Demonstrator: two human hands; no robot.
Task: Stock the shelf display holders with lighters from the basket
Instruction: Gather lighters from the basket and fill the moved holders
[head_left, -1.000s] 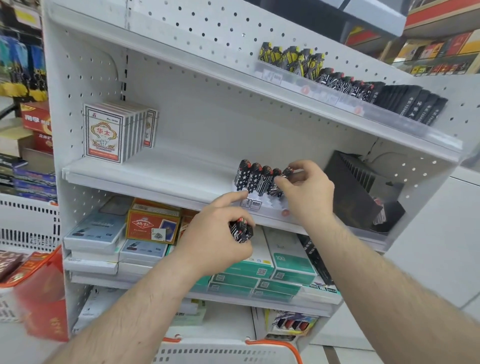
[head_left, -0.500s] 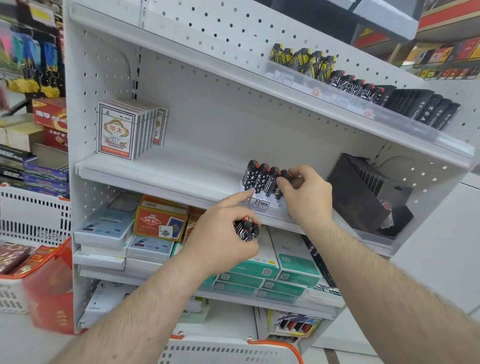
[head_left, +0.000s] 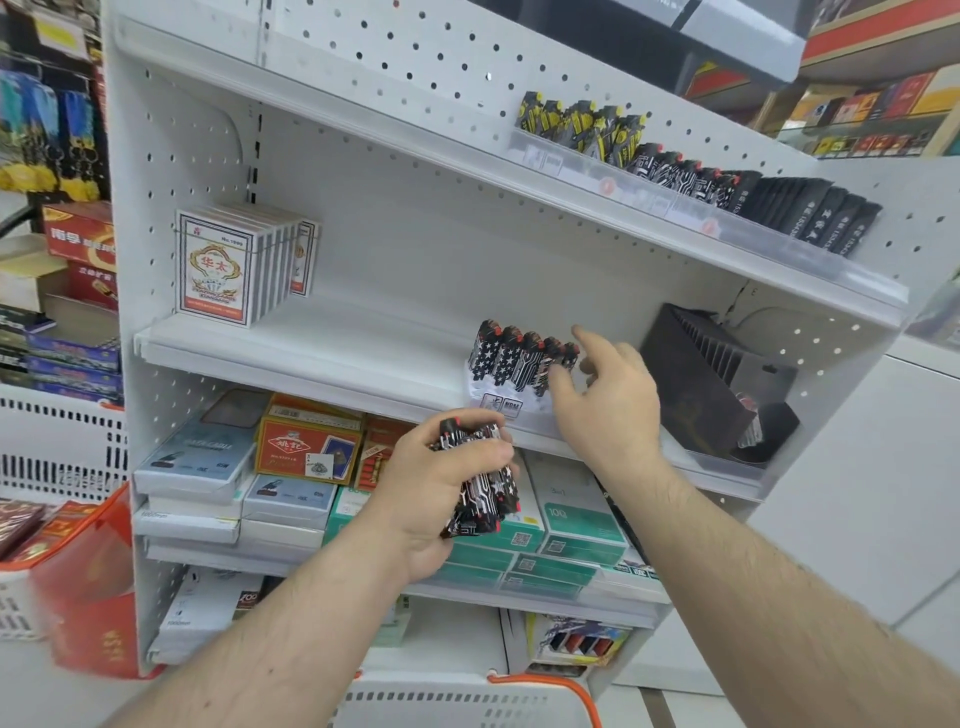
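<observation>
Head view: left hand (head_left: 441, 483) at 6 o'clock is closed around a bunch of lighters (head_left: 480, 480); right hand (head_left: 608, 400), fingers spread, is beside the lighter row (head_left: 522, 358) in the holder (head_left: 498, 402) at 1 o'clock.

A small retail shop: white pegboard shelving (head_left: 363, 343) stocked with boxed playing cards (head_left: 223, 270), rows of lighters (head_left: 524, 358) behind price strips, and a shopping basket (head_left: 467, 701) below.

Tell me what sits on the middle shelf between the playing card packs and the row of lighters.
Nothing: in the head view the shelf is bare between the playing card packs and the row of lighters.
</observation>
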